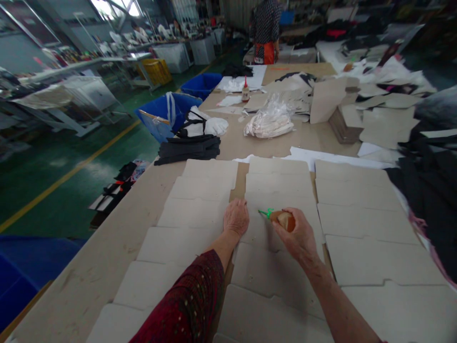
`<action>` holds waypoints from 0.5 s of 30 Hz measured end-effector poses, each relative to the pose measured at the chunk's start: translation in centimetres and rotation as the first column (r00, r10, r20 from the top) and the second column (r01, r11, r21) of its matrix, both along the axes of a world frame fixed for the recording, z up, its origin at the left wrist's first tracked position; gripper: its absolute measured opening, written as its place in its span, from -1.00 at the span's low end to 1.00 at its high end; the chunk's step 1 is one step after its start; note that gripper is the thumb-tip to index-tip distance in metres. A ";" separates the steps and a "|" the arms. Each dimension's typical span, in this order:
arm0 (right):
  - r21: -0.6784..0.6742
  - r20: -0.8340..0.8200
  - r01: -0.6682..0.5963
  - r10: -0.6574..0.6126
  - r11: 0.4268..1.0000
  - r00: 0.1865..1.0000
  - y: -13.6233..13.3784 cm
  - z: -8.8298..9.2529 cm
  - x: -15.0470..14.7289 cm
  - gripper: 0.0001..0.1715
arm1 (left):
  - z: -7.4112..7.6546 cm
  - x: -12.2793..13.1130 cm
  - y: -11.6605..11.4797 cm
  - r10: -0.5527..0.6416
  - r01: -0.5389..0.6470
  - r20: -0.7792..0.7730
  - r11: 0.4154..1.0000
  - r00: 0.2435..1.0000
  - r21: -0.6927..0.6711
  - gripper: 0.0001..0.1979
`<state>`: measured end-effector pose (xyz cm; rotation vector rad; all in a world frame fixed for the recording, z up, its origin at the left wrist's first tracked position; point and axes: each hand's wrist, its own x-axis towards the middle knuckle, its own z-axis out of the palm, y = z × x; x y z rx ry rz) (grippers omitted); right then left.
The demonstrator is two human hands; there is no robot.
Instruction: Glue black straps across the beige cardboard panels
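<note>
Grey-beige cardboard pieces (278,186) lie overlapping in three long columns on the table. My right hand (300,233) is wrapped round a squeeze glue bottle (283,220), brownish with a green nozzle. The bottle is tilted, its thin tip pointing left just over a piece in the middle column. My left hand (236,216) rests at the gap between the left and middle columns, touching the cardboard there. Its fingers are curled and pressed together; their undersides are hidden, so whether they pinch an edge does not show.
Beyond the columns are a stack of black strips (189,147), a clear plastic bag (271,119), a red-tipped bottle (245,90) and cardboard stacks (344,124). Dark cloth (432,205) lies along the right. Blue bins (160,114) stand at the left edge. A person (266,28) stands far ahead.
</note>
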<state>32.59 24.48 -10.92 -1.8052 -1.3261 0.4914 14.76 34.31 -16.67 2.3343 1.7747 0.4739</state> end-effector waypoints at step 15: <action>-0.023 -0.200 0.065 -0.068 0.998 0.977 0.5 -1.0 -0.9 -0.44 | -0.3 -0.1 0.0 -0.005 0.004 -0.032 1.000 0.999 -0.001 -0.78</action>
